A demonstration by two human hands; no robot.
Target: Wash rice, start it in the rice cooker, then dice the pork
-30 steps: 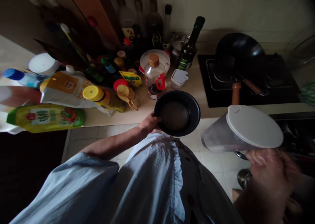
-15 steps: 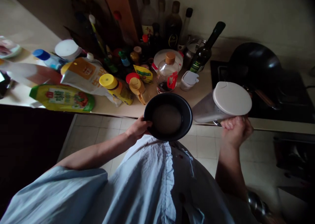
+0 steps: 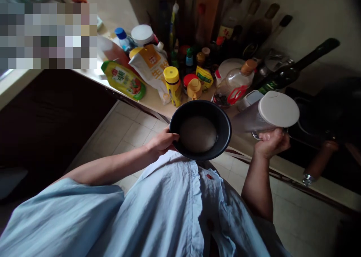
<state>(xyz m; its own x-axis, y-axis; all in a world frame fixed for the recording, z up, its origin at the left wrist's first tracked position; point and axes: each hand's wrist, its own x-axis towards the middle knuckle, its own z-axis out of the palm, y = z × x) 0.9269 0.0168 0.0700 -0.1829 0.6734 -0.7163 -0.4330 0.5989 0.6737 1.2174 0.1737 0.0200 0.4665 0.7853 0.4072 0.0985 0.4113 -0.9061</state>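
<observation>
1. Pot: your left hand [image 3: 162, 142] has its grip closed on the left rim of the black pot [image 3: 180, 116], thumb over the edge. The pot sits at centre frame, off the bench [image 3: 332, 193] and above the floor tiles [image 3: 132, 131], close against your shirt [image 3: 175, 204]. Pale, cloudy contents lie in its bottom.

2. Jug: your right hand [image 3: 270, 142] has its grip wrapped tight on the clear jug [image 3: 245, 120], right of centre, just under the white lid [image 3: 278, 108]. The lid is on and faces the camera. The jug's body slants left, and its far end is just beside the pot's right rim. I cannot tell whether they touch, nor what the jug holds.

3. Judgement: a one-handed rim hold on a pot with liquid in it is the weak point. Hold the rim level, with your fingers well under the wall.

4. Judgement: with the lid seated, nothing can leave the jug cleanly. Check which way its opening faces before you tilt it further.

5. Judgement: both items hang over the floor and your shirt, so a spill lands there. Working above the bench edge would be safer.

6. Surroundings: the yellow-capped bottle [image 3: 172, 84] and the red-handled glass bottle [image 3: 235, 87] stand near, above the pot in frame. Allow clearance for your elbows.
</observation>
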